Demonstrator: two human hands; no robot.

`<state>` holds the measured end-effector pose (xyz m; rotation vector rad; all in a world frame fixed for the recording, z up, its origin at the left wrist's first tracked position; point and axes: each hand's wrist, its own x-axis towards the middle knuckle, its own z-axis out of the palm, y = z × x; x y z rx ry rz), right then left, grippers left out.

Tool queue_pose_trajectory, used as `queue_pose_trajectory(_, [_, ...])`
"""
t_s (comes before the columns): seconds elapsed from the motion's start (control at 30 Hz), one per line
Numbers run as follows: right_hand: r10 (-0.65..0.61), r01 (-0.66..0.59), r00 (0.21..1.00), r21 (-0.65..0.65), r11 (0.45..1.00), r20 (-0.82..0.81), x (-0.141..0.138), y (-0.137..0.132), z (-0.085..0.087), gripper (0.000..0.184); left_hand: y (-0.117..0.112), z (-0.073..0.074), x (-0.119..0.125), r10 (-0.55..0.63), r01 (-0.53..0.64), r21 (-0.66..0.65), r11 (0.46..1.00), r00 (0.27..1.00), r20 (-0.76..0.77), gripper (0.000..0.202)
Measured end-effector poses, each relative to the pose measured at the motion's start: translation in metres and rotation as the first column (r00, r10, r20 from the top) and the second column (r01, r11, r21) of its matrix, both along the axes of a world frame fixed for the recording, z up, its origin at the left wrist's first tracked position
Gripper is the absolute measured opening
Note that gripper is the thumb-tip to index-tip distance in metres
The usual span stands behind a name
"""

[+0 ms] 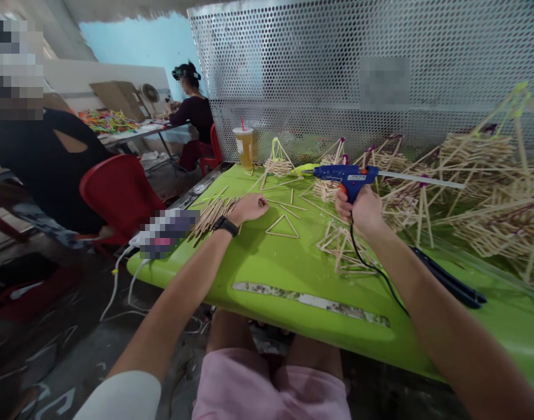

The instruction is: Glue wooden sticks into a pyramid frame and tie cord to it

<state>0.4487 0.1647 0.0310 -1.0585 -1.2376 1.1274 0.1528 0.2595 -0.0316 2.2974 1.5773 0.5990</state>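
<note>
My right hand (364,209) grips the handle of a blue hot glue gun (343,173), its nozzle pointing left and a white glue stick (420,178) sticking out of its back. My left hand (250,207) is closed with curled fingers, beside a pile of thin wooden sticks (208,219); whatever it may hold is hidden. Just right of it lie a few loose sticks (288,207) and a stick triangle (283,233), flat on the green table (267,268). A small stick frame (343,248) rests below the glue gun.
Stick structures (481,198) crowd the table's right side. A drink cup (244,146) stands near the perforated metal panel (302,76). A black tool (448,279) lies by my right forearm, and the gun's cord (372,265) crosses the table. Co-workers sit at the left.
</note>
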Motion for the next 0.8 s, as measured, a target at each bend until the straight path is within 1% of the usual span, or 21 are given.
queue_pose_trajectory(0.1, [0.005,-0.005,1.0,-0.005,1.0,0.003,0.001,0.001,0.0,0.054,0.0,0.0,0.0,0.002,-0.002,-0.01,1.0,1.0,0.002,0.012])
queue_pose_trajectory(0.2, [0.016,-0.016,1.0,-0.003,1.0,-0.005,-0.001,-0.002,0.002,0.053,0.001,-0.001,0.0,0.008,-0.008,-0.018,1.0,1.0,0.001,0.01])
queue_pose_trajectory(0.37, [0.038,-0.035,0.998,0.048,0.998,-0.043,-0.006,-0.013,0.009,0.038,0.001,-0.002,0.0,0.01,-0.01,-0.002,1.0,1.0,0.002,0.01])
queue_pose_trajectory(0.43, [0.049,-0.045,0.997,0.065,0.997,-0.056,-0.007,-0.016,0.011,0.035,0.001,-0.002,0.0,0.014,-0.014,0.004,1.0,1.0,-0.002,0.011])
queue_pose_trajectory(0.57, [0.046,-0.045,0.998,0.03,0.999,-0.037,-0.006,-0.015,0.01,0.042,0.0,-0.001,0.001,0.022,-0.022,0.013,1.0,1.0,-0.015,0.014])
queue_pose_trajectory(0.7, [0.036,-0.036,0.999,-0.004,0.999,-0.009,-0.003,-0.006,0.005,0.047,0.0,-0.002,0.0,0.017,-0.016,0.031,0.999,0.999,-0.03,0.018])
queue_pose_trajectory(0.8, [0.02,-0.02,1.0,-0.005,1.0,-0.006,0.001,0.001,0.001,0.05,0.001,-0.004,0.0,0.005,-0.004,0.041,0.999,1.0,-0.027,0.019])
